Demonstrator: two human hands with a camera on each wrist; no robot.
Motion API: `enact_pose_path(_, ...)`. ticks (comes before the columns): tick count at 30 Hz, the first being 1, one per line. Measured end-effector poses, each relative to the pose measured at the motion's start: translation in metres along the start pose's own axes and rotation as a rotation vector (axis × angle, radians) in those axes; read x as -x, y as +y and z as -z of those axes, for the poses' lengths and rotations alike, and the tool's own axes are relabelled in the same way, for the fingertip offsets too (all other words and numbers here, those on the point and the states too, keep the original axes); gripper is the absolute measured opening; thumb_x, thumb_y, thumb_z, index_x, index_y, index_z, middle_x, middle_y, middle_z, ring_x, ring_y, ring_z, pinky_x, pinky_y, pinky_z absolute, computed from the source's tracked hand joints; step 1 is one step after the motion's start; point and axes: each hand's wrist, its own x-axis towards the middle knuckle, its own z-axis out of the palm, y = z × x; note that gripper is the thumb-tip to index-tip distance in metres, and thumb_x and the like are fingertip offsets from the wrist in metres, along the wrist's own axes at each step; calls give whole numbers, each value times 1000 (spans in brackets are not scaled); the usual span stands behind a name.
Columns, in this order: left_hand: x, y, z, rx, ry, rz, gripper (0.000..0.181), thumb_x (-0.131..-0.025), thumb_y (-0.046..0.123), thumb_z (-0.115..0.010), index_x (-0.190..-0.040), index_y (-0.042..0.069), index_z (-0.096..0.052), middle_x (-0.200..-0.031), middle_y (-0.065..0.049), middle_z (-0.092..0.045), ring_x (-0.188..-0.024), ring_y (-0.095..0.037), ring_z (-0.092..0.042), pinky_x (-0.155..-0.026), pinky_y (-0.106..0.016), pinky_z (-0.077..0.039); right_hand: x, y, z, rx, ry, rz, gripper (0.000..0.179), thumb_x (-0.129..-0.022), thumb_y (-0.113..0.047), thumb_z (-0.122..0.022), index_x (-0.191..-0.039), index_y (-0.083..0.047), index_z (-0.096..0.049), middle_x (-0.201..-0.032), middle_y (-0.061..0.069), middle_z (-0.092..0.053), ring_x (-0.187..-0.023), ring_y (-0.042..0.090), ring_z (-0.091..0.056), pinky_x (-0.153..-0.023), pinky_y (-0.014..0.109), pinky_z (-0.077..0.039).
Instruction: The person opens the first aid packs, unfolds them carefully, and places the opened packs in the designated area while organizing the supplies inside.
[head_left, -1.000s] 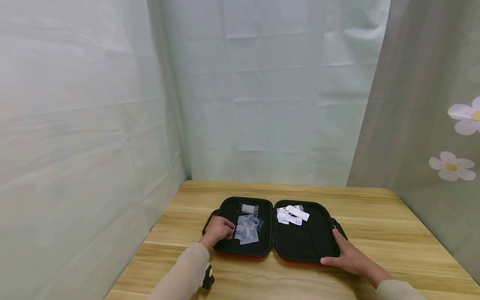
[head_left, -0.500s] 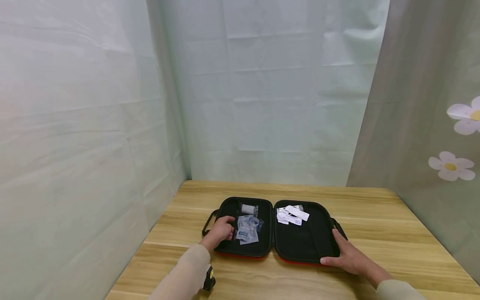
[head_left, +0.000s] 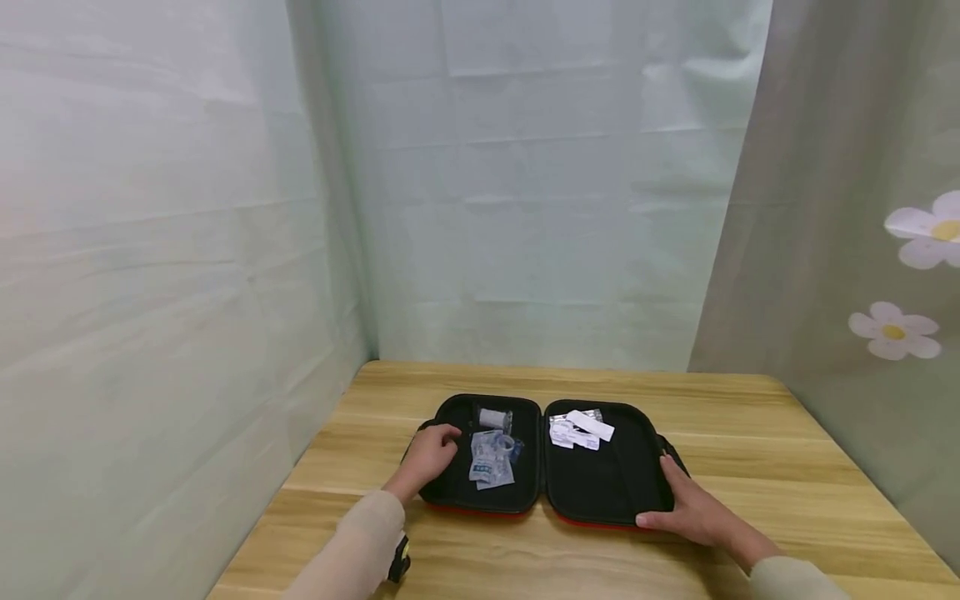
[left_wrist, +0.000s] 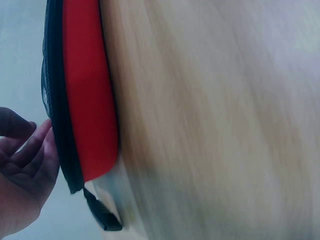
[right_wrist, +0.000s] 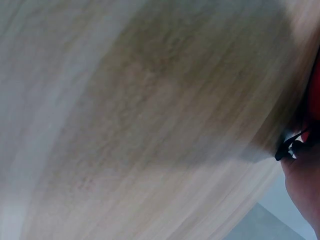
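An unfolded zip case (head_left: 592,492), black inside with a red shell, lies on the table. At its left half is my left hand (head_left: 423,458), fingers loosely bent and holding nothing. In the left wrist view the fingertips (left_wrist: 46,127) are right at the case's black rim. My right hand (head_left: 693,508) holds the right half's front corner, its thumb along the front edge and fingers at the side. A wrapped bandage roll (head_left: 493,419), clear packets (head_left: 483,473) and a tape roll (head_left: 505,444) lie in the left half. White packets (head_left: 588,425) fill the right half's upper left.
The wooden table (head_left: 540,567) extends around the case. Pale curtains (head_left: 540,208) hang behind and to the left, with a flowered one (head_left: 817,275) on the right. A black strap (left_wrist: 102,210) hangs off the case's end.
My left hand has drawn back left from the packets to the case's left edge, leaving the clear packet among the others. My right hand stays at its corner. The head view shifts slightly.
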Motion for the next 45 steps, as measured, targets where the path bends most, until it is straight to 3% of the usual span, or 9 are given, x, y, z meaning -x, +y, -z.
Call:
enact_pose_path(3, 1, -5, 4, -51, 33, -31, 21, -90, 2, -65, -109, -1, -70, -100, -13, -68, -88, -27, -61, -87, -46, -53, -1, 0, -1, 21, -4, 5, 115, -81, -49, -78, -151, 15, -14, -155, 40, -9, -137, 59, -21, -104, 71, -25)
enact_pose_path(6, 4, -9, 6, -84, 20, -44, 25, -89, 9, -71, -113, 0, -69, -111, -17, -65, -103, -34, -61, -96, -51, -48, 0, 1, -1, 41, 10, 5, 111, -81, -49, -77, -150, 16, -18, -154, 40, -11, -137, 60, -22, -104, 70, -27)
enact_pose_path(14, 16, -12, 2, -142, -125, 20, 78, -82, 45, -79, -139, 0, -52, -148, -30, -37, -135, -47, -37, -107, -61, -33, -2, 0, 13, 114, 117, 16, 102, -87, -55, -70, -150, 12, -27, -154, 38, -20, -137, 57, -27, -103, 68, -31)
enact_pose_path(22, 23, -19, 2, -164, -186, 18, 109, -75, 58, -79, -153, -2, -31, -158, -29, -21, -143, -47, -22, -110, -62, -27, -25, -11, 30, 199, 250, 138, 87, -91, -48, -68, -146, 12, -37, -149, 34, -35, -133, 53, -37, -104, 65, -33)
enact_pose_path(27, 24, -25, 3, -203, -216, 30, 122, -70, 66, -79, -154, -4, -24, -159, -29, -16, -145, -47, -17, -112, -62, -22, -49, -19, 33, 211, 287, 116, 80, -92, -44, -68, -146, 8, -40, -146, 33, -40, -130, 51, -42, -103, 64, -34)
enact_pose_path(34, 26, -31, 2, -215, -224, 44, 130, -68, 68, -79, -154, -8, -19, -160, -30, -11, -146, -46, -15, -115, -60, -17, -83, -25, 25, 146, 334, 119, 70, -93, -32, -70, -143, 8, -44, -142, 33, -45, -130, 51, -42, -104, 63, -34)
enact_pose_path(45, 30, -38, 4, -174, -256, 63, 132, -67, 67, -80, -153, -10, -17, -161, -28, -8, -145, -47, -16, -114, -59, -20, -100, -25, 11, 39, 306, 17, 64, -94, -27, -70, -142, 8, -47, -140, 32, -47, -131, 49, -42, -107, 61, -32)
